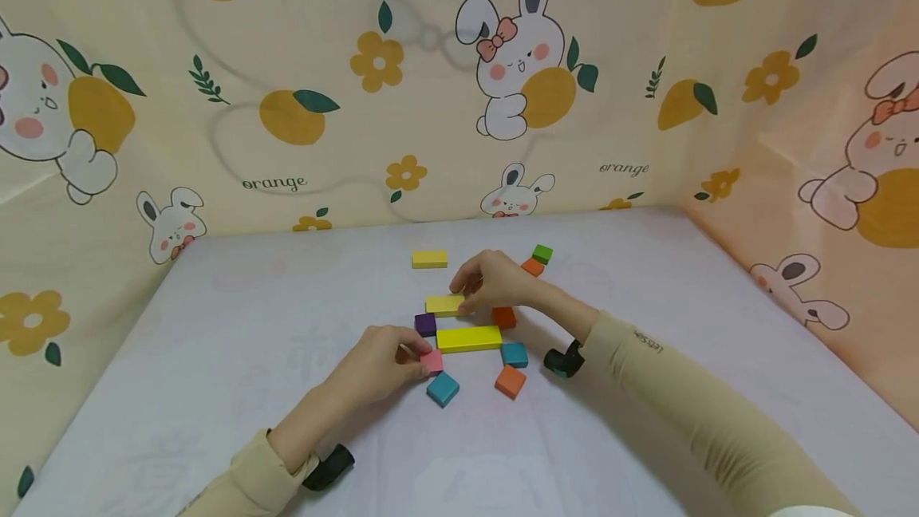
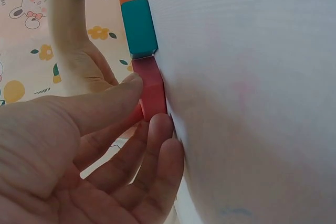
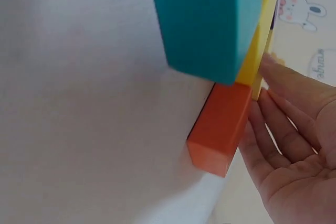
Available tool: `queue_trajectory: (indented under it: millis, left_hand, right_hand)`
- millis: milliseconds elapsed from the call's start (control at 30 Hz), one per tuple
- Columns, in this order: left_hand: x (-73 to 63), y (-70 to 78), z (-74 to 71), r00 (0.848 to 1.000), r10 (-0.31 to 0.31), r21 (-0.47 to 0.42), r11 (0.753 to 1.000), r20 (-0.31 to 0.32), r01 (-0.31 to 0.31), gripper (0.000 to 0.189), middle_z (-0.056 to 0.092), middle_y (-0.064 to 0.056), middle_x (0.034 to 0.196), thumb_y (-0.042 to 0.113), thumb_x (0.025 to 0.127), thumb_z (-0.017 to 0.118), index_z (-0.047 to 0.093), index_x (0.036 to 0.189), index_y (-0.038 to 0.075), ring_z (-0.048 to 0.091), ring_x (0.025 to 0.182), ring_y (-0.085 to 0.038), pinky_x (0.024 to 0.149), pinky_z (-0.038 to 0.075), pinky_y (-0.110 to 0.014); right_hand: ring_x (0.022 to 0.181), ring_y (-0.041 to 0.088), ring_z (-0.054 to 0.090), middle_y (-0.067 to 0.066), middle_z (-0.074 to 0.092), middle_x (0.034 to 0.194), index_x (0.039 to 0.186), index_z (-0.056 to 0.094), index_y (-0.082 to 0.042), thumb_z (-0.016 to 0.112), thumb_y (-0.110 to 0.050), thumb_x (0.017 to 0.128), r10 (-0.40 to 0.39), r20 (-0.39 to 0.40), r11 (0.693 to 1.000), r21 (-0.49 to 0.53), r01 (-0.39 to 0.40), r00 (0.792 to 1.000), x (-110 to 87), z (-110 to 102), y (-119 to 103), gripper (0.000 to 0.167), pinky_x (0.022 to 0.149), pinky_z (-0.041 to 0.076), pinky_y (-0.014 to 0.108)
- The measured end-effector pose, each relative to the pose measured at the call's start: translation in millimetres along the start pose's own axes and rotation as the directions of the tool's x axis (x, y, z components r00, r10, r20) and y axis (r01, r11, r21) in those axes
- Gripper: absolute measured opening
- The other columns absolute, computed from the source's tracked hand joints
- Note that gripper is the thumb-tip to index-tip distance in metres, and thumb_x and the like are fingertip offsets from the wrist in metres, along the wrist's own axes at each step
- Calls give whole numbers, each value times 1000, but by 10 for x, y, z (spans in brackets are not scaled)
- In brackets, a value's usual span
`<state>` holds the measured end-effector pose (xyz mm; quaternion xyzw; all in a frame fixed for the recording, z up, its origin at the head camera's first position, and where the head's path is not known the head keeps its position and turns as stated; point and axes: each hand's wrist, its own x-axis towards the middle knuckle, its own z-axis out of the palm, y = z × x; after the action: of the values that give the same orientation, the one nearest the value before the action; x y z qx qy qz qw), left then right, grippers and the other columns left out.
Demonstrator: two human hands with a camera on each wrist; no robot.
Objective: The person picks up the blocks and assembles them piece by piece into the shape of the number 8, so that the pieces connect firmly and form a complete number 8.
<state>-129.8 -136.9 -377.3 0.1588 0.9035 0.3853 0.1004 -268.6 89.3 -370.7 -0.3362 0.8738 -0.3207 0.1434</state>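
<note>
Both hands work at the centre of the frame: we see the left hand (image 1: 384, 364) pinching a pink square wooden-looking block (image 1: 433, 361) between thumb and fingers, and the right hand (image 1: 498, 278), thumb and forefinger nearly closed, pinching the right end of a pale yellow oblong wooden-looking block (image 1: 442, 306). Nearest us, at lower centre, a blue square wooden-looking block (image 1: 443, 389) and an orange square one (image 1: 510, 382) lie askew. We judge that the pink block is gripped from the left because a long bright yellow wooden-looking bar (image 1: 469, 339) crowds its right; a teal square block (image 1: 514, 355) flanks the bar's other end. Further up sit a purple square block (image 1: 425, 325) and a red-orange one (image 1: 504, 317); the right hand's end grip probably keeps its fingers clear of the purple. Farthest, above centre, lie another yellow oblong block (image 1: 429, 260) and, to its right, a small orange block (image 1: 532, 266) and a green one (image 1: 542, 254).
</note>
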Motion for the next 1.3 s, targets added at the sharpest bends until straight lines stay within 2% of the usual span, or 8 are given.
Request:
queue_trajectory:
  millis: [133,433,800,967,1133,1300]
  left_hand:
    - [3,5,1,1000,-10,5,1000,-1,10,21,67,4,93,12,85,78,74,106,11,59,82,-15,78,53,-31]
    - [28,-31,18,1000,-12,2,1000,0,12,21,67,4,94,13,85,78,74,106,12,59,82,-15,78,53,-31]
    - [29,-16,13,1000,14,1,1000,16,-14,19,68,5,93,12,86,77,74,105,11,59,80,-15,77,53,-31]
    - [19,-29,46,998,59,3,998,15,-59,17,68,5,92,10,86,77,74,103,9,60,78,-14,76,52,-31]
    - [12,-47,67,998,46,4,999,34,-46,17,67,7,91,12,87,77,74,103,11,59,79,-13,76,53,-30]
    - [12,-51,51,998,55,11,998,-1,-55,16,68,6,92,12,87,77,74,102,11,61,79,-12,77,53,-32]
  right_hand:
    - [77,17,61,-5,70,86,97,76,-11,85,-10,78,2,-16,1000,-26,-3,1000,6,33,-26,20,73,54,26]
    - [76,17,62,-3,69,83,92,76,-10,85,-6,77,66,-52,996,-50,-68,996,12,68,-128,19,73,54,24]
    - [76,14,63,-5,68,81,88,75,-13,86,-8,75,104,-59,993,-57,-108,993,6,54,-132,18,74,54,24]
    - [77,13,63,-5,68,82,93,75,-11,85,-9,76,90,-43,993,-77,-93,995,-56,74,-136,19,75,53,24]
    - [79,13,61,-4,69,87,101,74,-8,82,-8,81,58,-6,993,-106,-58,998,-101,109,-135,22,76,52,22]
    - [81,14,60,-1,70,92,106,74,-6,80,-5,83,7,-32,991,-133,-11,999,-100,111,-157,24,77,52,23]
